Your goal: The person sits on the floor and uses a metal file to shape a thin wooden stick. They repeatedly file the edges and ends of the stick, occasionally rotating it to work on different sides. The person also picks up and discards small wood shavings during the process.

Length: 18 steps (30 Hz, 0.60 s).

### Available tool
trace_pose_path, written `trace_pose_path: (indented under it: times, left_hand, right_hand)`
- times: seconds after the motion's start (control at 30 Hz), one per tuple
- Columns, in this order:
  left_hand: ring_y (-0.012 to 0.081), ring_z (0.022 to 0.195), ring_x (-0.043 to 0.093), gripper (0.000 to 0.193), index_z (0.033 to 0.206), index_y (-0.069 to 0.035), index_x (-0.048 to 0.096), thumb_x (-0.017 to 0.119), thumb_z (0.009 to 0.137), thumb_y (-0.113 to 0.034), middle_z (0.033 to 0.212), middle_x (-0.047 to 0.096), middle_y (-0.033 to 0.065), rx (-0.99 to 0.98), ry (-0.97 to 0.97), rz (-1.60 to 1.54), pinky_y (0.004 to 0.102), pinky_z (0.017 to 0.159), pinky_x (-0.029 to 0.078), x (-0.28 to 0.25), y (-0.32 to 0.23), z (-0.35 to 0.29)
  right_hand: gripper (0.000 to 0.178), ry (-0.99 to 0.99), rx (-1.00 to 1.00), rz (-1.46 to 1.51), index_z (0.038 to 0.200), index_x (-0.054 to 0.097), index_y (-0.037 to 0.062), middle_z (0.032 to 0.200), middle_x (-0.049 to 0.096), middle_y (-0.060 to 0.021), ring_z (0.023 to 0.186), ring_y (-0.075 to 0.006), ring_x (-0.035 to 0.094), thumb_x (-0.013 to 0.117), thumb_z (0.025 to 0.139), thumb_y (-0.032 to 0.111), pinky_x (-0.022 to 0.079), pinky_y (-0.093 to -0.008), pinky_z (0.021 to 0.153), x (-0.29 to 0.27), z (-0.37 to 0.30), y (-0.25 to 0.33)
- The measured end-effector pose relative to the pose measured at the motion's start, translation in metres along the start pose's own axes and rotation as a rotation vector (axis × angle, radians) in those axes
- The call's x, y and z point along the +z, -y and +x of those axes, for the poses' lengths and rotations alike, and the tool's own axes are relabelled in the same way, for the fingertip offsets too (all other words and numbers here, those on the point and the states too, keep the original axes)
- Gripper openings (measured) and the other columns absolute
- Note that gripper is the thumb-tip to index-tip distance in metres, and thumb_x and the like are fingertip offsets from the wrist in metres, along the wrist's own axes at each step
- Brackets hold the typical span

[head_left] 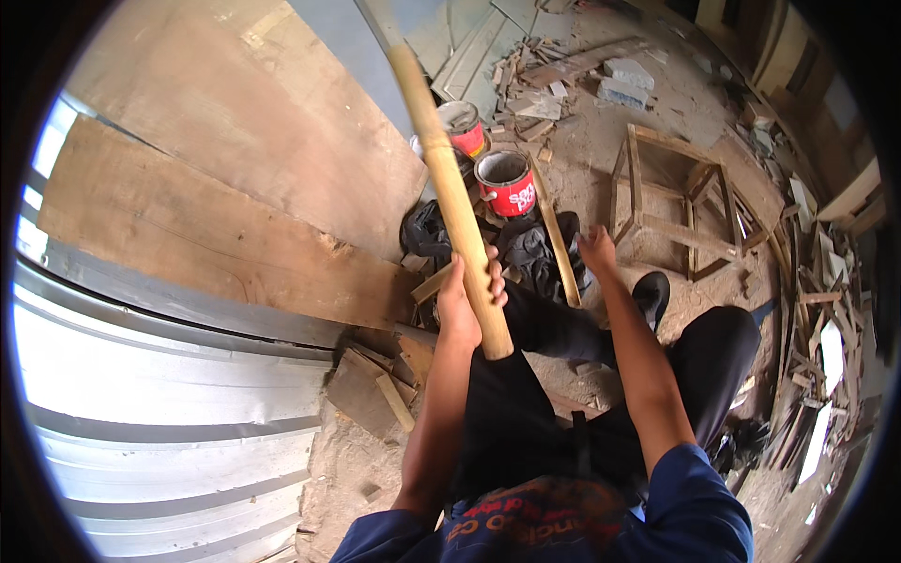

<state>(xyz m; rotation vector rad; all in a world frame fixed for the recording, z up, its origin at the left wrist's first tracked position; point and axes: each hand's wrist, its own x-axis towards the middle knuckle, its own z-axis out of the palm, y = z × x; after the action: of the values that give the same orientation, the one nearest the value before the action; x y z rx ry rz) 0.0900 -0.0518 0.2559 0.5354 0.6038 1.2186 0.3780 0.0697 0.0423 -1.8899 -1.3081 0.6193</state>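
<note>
Wrapping left fingers (pixel 496 280) round bamboo pole (pixel 450 183), low down; curling right fingers (pixel 587 246), can't tell whether empty. Might tip onto red bucket (pixel 511 197) through off-centre hold.

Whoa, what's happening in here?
Someone's left hand is wrapped around a thick bamboo pole near its lower end. Their right hand is curled up near a thin wooden stick; I can't tell if it holds anything. Farther off are a red bucket and an open wooden frame.

Dusty floor (pixel 690 103) beside pale ridged metal sheeting (pixel 169 389)
</note>
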Motion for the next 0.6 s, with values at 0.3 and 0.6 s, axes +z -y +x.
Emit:
trace_pose_path:
  times: [0.3,0.6]
  left_hand:
    - [0.015,0.075,0.046,0.044,0.12,-0.003,0.052,0.033,0.106,-0.041,0.092,0.051,0.0045,0.09,0.011,-0.051,0.0288,0.065,0.04,0.049,-0.002,0.027]
    - [0.0161,0.077,0.05,0.047,0.119,-0.004,0.052,0.037,0.106,-0.046,0.091,0.054,0.0047,0.235,0.068,-0.104,0.0315,0.07,0.044,0.098,0.019,0.072]
  right_hand:
    - [0.028,0.242,0.151,0.702,0.111,0.065,0.0039,0.1,0.07,-0.0047,0.087,-0.0132,0.066,0.061,0.099,0.029,0.054,-0.029,0.075,-0.089,-0.033,0.107]
    - [0.046,0.462,-0.1,0.969,0.104,0.065,-0.0011,0.088,0.069,-0.009,0.075,-0.0147,0.067,0.058,0.1,0.044,0.056,-0.0274,0.069,-0.17,-0.121,0.17]
